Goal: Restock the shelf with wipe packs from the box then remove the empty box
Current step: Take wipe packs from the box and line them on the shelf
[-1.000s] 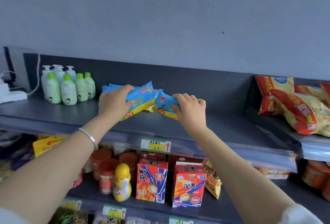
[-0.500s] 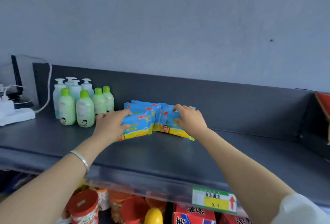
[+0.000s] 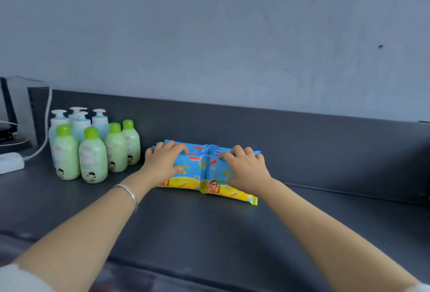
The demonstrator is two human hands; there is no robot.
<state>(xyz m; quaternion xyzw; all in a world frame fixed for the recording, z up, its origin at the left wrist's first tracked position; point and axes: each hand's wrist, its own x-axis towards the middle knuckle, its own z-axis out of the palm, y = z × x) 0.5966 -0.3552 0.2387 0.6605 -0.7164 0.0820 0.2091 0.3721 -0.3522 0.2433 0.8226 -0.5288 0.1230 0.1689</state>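
Several blue and yellow wipe packs stand in two side-by-side rows on the dark grey shelf (image 3: 209,233), leaning toward its back panel. My left hand (image 3: 162,163) grips the left row of wipe packs (image 3: 190,175), fingers curled over their top edges. On the right row of wipe packs (image 3: 216,187), my right hand (image 3: 246,170) holds the tops the same way. The rear packs are mostly hidden behind the front ones and my hands. No box is in view.
A cluster of green-capped lotion bottles (image 3: 93,159) and white pump bottles (image 3: 79,119) stands just left of the packs. A white power adapter (image 3: 10,163) with cables lies at the far left. The shelf's back panel (image 3: 302,142) runs behind everything.
Both hands have carried the packs down and back onto the shelf, setting them upright beside the bottles. The view has moved closer and higher, so the lower shelves have left the frame.
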